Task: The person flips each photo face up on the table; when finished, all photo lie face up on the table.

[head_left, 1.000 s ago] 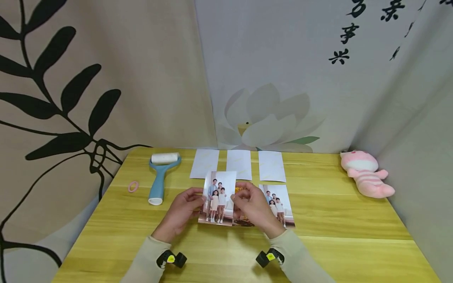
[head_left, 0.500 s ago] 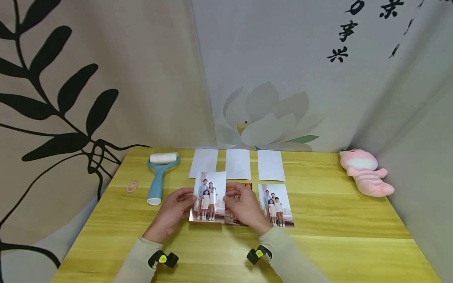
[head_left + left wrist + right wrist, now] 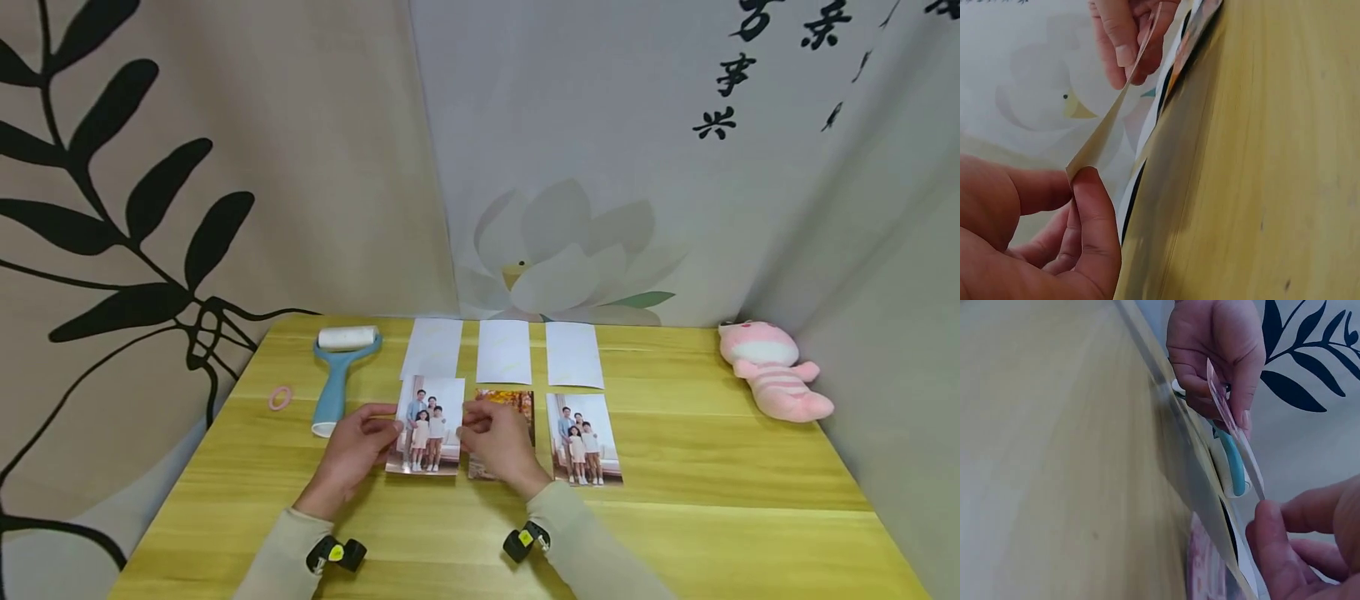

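A family photo print (image 3: 424, 425) is held by both hands just above the wooden table. My left hand (image 3: 351, 457) pinches its left edge between thumb and fingers. At the opposite edge, my right hand (image 3: 501, 440) pinches it the same way. Seen nearly edge-on in the left wrist view, the photo print (image 3: 1102, 137) bends slightly and casts a shadow on the tabletop. Beside it lies an autumn-coloured photo (image 3: 521, 402), partly covered by the right hand. Farther right, a second family photo (image 3: 585, 437) lies flat.
Three white cards (image 3: 504, 352) lie in a row along the table's back edge. To the left are a blue-handled roller (image 3: 331, 392) and a small pink ring (image 3: 280, 398). A pink plush toy (image 3: 776, 371) lies at the right, and a curtain (image 3: 337, 167) hangs behind.
Both hands have carried the family photo leftward and lower, off the autumn photo, which now shows more. The second family photo is no longer covered by the right hand.
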`<action>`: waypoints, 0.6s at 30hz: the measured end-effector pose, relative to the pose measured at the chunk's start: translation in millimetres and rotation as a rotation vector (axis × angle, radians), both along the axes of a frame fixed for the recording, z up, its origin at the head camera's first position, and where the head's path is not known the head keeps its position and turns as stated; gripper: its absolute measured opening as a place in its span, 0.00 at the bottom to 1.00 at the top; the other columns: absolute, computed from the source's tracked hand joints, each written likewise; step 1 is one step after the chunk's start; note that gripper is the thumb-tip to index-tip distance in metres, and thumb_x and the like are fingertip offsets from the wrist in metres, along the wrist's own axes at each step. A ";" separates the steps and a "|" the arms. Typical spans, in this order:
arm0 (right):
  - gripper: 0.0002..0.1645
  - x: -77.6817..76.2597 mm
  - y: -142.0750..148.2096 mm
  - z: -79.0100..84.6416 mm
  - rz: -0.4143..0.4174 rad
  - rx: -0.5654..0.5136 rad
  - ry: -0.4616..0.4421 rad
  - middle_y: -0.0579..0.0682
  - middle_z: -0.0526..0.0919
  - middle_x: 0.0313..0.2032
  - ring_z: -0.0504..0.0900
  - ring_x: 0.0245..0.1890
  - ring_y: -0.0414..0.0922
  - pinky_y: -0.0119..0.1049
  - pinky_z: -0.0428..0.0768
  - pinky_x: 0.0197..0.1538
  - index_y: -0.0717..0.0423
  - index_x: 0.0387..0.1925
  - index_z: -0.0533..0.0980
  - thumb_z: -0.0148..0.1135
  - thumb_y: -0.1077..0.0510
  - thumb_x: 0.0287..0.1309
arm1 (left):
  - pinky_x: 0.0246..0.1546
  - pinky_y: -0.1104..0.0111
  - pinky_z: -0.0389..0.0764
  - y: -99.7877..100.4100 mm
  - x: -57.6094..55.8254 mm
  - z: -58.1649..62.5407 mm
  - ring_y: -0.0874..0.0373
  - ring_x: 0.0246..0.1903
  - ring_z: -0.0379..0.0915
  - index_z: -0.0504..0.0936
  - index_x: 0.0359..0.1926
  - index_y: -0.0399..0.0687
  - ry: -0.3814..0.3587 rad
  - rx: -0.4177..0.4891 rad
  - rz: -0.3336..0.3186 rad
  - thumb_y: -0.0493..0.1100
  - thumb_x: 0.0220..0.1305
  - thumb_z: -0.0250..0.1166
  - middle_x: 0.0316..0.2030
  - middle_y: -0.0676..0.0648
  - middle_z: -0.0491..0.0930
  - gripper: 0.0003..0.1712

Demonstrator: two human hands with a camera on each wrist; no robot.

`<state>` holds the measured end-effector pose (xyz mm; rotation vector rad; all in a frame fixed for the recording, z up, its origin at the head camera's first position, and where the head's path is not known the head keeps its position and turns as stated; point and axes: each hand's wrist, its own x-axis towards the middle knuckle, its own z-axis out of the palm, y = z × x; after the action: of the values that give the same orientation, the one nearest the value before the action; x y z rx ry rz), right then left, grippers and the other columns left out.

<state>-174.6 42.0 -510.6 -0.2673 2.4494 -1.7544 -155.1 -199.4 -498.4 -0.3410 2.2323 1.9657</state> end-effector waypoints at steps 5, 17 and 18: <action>0.24 1.4 -6.0 -0.9 0.013 0.022 0.023 0.54 0.89 0.47 0.89 0.44 0.46 0.34 0.88 0.46 0.63 0.60 0.82 0.73 0.62 0.62 | 0.39 0.66 0.87 -6.4 -0.1 -1.6 0.57 0.40 0.82 0.77 0.65 0.34 0.016 -0.074 0.002 0.35 0.75 0.65 0.50 0.36 0.83 0.21; 0.27 4.7 -14.3 3.5 0.135 0.074 -0.057 0.56 0.88 0.55 0.87 0.51 0.49 0.41 0.87 0.51 0.63 0.65 0.79 0.69 0.55 0.69 | 0.32 0.70 0.81 -19.2 -1.8 -8.0 0.56 0.37 0.82 0.82 0.62 0.31 0.049 -0.317 0.005 0.39 0.76 0.64 0.48 0.35 0.85 0.20; 0.27 4.7 -14.6 3.3 0.140 0.082 -0.060 0.56 0.88 0.55 0.87 0.51 0.49 0.41 0.87 0.51 0.62 0.65 0.79 0.69 0.55 0.69 | 0.32 0.70 0.81 -19.8 -1.3 -8.0 0.56 0.37 0.83 0.83 0.62 0.31 0.048 -0.336 0.000 0.39 0.76 0.64 0.48 0.35 0.86 0.20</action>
<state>-169.9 27.4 -507.3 -0.3634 2.3906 -1.5795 -156.4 -219.2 -506.4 -0.3340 2.5926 1.6093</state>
